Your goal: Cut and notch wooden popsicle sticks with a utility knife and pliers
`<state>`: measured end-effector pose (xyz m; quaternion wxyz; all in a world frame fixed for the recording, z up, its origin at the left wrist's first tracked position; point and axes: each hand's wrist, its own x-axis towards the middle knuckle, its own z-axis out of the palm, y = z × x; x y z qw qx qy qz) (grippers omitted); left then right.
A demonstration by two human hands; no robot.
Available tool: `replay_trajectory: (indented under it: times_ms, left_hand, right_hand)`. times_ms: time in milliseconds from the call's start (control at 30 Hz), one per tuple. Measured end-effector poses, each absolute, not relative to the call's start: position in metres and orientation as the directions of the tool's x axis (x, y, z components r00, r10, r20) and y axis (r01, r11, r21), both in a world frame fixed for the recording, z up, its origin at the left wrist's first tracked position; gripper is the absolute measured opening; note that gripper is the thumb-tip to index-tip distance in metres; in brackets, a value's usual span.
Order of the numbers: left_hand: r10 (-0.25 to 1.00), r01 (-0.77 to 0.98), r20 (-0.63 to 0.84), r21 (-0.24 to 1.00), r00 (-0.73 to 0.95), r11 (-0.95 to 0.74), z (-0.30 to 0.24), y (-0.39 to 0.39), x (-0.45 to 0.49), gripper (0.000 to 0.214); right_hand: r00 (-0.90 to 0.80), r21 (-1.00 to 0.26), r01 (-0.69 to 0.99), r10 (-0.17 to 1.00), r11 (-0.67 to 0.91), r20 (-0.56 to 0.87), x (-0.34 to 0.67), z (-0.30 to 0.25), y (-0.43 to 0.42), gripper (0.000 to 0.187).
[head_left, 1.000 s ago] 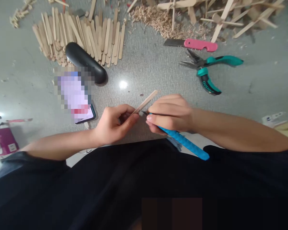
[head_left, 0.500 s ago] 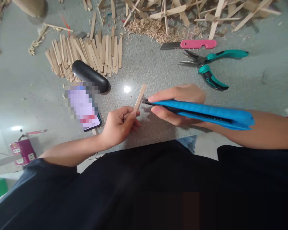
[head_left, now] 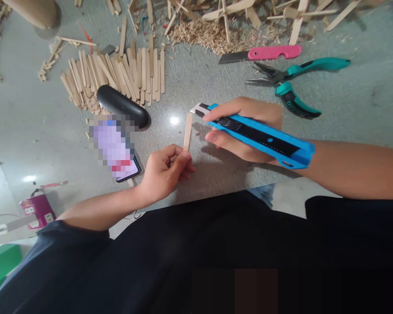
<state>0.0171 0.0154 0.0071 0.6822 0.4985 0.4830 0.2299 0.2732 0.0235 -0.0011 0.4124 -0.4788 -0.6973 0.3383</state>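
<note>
Your left hand (head_left: 165, 172) pinches the stick (head_left: 187, 131) by its low end; your right hand (head_left: 245, 131) is wrapped round the blue knife (head_left: 258, 136), blade out beside the stick's top. If the blade skids down the wood, I'd say those left fingers could get nicked.

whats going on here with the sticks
The left hand pinches a wooden stick by its lower end. The right hand holds a blue utility knife, blade out, its tip right beside the stick's top end. Farther off lie a pile of sticks, green pliers, a pink knife and a phone.
</note>
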Motion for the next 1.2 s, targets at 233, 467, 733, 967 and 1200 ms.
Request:
replay_trajectory:
  times_ms: [233,467,733,967,1200]
  left_hand:
    - [0.880,0.077,-0.382,0.923,0.282,0.377,0.001,0.013,0.020,0.053]
    - [0.865,0.040,-0.421,0.903,0.272,0.427,0.002,0.012,0.020,0.048]
    - [0.885,-0.028,-0.397,0.909,0.243,0.416,-0.002,0.012,0.020,0.049]
    - [0.896,-0.021,-0.366,0.924,0.252,0.383,-0.002,0.012,0.019,0.057]
    - [0.885,0.084,-0.389,0.921,0.255,0.381,0.003,0.010,0.020,0.062]
  right_hand:
    - [-0.358,-0.992,-0.036,0.925,0.121,0.125,0.282,-0.023,0.035,0.061]
    - [-0.321,-0.993,-0.120,0.947,-0.015,0.024,0.283,-0.005,0.042,0.037]
    - [-0.400,-0.993,0.027,0.909,-0.113,-0.114,0.256,0.010,0.024,0.035]
    - [-0.489,-0.968,0.064,0.838,-0.242,-0.241,0.236,0.006,0.032,0.022]
    - [-0.535,-0.973,0.010,0.821,-0.231,-0.200,0.237,0.002,0.024,0.040]
